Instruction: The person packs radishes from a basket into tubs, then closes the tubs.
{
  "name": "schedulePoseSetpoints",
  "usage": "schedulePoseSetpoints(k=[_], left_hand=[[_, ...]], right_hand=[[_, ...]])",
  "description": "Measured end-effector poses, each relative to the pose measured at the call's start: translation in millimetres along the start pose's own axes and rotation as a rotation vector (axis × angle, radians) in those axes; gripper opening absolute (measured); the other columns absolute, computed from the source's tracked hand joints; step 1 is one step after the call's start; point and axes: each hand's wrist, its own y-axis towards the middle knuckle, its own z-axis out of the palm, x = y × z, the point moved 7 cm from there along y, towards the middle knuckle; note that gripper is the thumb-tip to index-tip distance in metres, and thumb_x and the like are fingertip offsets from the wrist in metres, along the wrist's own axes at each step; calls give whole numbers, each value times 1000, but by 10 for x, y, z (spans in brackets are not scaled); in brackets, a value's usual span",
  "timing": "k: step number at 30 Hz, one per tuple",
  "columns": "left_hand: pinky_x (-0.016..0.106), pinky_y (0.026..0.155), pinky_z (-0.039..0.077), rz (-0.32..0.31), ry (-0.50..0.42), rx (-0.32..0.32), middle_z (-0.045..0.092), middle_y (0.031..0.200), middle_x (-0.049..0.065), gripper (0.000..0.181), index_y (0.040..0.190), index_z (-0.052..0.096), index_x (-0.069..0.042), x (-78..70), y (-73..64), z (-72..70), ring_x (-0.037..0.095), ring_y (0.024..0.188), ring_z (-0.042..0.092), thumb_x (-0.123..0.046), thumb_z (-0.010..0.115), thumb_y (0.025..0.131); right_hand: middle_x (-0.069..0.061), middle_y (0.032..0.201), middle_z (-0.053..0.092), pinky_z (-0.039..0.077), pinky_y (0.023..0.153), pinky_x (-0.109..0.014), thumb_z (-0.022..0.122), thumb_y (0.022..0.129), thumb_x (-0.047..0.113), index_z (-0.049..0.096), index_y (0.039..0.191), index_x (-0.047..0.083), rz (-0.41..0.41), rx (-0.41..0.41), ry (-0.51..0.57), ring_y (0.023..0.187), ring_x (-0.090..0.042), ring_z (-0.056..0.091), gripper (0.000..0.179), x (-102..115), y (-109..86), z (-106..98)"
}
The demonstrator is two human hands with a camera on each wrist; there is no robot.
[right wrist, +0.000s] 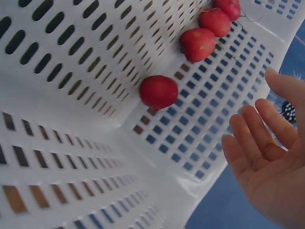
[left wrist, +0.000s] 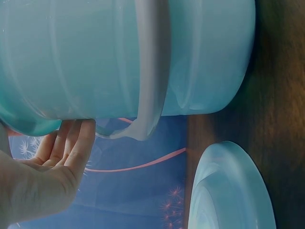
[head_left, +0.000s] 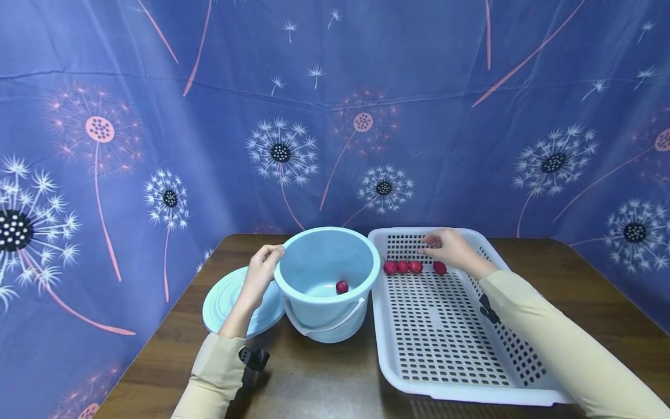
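Note:
A light blue bucket stands upright, with one red radish on its floor. My left hand holds the bucket's rim at the left, its fingers against the outer wall in the left wrist view. To the right, a white perforated basket has several radishes along its far wall. Three of them sit in a row, while a single radish lies apart near the far right corner. Above that one hovers my right hand, holding nothing, its fingers loosely bent and apart from the radishes.
A round blue lid lies on the wooden table, left of the bucket. The bucket's pale handle hangs down its front. Bucket and basket stand close side by side. A blue dandelion-patterned cloth hangs behind the table.

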Motion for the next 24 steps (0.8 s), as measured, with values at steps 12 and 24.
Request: schedulePoseSetpoints(k=[12,24], left_hand=[[42,91,49,-15,-14,9,54,120,19,40,119,54,-1,-42,-32,1,28,115,52,-33,48,97],[38,89,50,-20,-15,5,55,120,19,39,119,55,-1,-26,-24,7,28,113,53,-32,47,97]], right_hand=[[-21,102,64,52,77,-45,68,85,20,64,108,-5,45,32,-29,90,-31,61,34,-116,-28,1],[-27,105,64,51,80,-47,68,84,22,60,111,-11,104,141,-108,97,-39,60,44,-221,-63,137]])
